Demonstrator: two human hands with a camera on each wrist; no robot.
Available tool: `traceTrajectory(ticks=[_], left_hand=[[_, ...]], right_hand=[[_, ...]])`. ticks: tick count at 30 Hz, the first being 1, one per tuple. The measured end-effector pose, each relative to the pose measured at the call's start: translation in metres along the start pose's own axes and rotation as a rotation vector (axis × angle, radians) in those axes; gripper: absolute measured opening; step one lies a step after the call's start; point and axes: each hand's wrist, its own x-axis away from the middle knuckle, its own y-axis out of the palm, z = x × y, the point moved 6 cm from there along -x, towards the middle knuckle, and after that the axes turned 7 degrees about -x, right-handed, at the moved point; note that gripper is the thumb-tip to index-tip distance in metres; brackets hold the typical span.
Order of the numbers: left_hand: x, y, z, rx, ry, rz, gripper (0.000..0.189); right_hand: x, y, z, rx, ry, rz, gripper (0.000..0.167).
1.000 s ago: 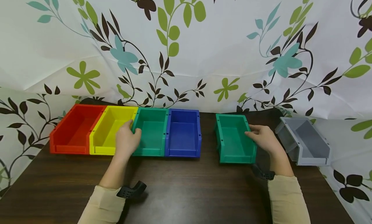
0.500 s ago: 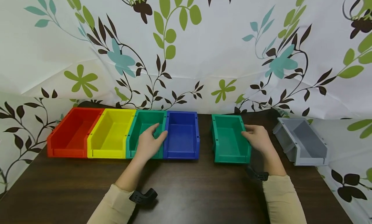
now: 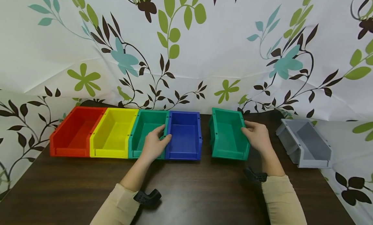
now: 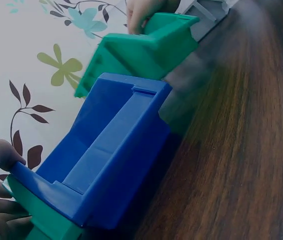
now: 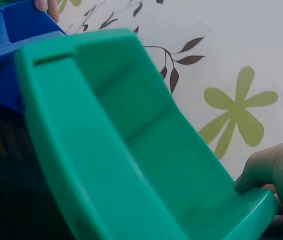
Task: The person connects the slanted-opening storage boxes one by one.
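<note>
My right hand (image 3: 257, 136) pinches the right wall of a separate green storage bin (image 3: 230, 134). In the left wrist view this green bin (image 4: 146, 50) stands tilted close to the blue bin's far end. My left hand (image 3: 153, 143) pinches the adjoining walls of another green bin (image 3: 145, 121) and the blue bin (image 3: 183, 134). The left wrist view has my thumb on the blue bin (image 4: 109, 145) and my fingers inside the green one beside it. In the right wrist view, my thumb and fingers (image 5: 261, 172) grip the rim of the tilted green bin (image 5: 131, 140).
To the left of these stand a yellow bin (image 3: 114, 131) and a red bin (image 3: 77, 131), joined in the same row. A grey bin (image 3: 309, 142) sits at the far right on the dark wooden table (image 3: 201, 192). Behind hangs a leaf-patterned cloth (image 3: 233, 40).
My left hand has moved right, from the yellow-green wall to the green-blue wall. The green bin in my right hand has risen, tilted and shifted left toward the blue bin.
</note>
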Motion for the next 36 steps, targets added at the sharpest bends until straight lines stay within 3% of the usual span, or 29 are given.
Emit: traceTrajectory(ticks=[14, 36], left_hand=[[0.003, -0.002, 0.004, 0.015, -0.005, -0.020, 0.057], [0.004, -0.003, 0.003, 0.009, 0.004, -0.018, 0.057]], right_hand=[[-0.007, 0.001, -0.027, -0.032, -0.063, 0.050, 0.040], [-0.007, 0.008, -0.044, 0.028, -0.083, 0.010, 0.041]])
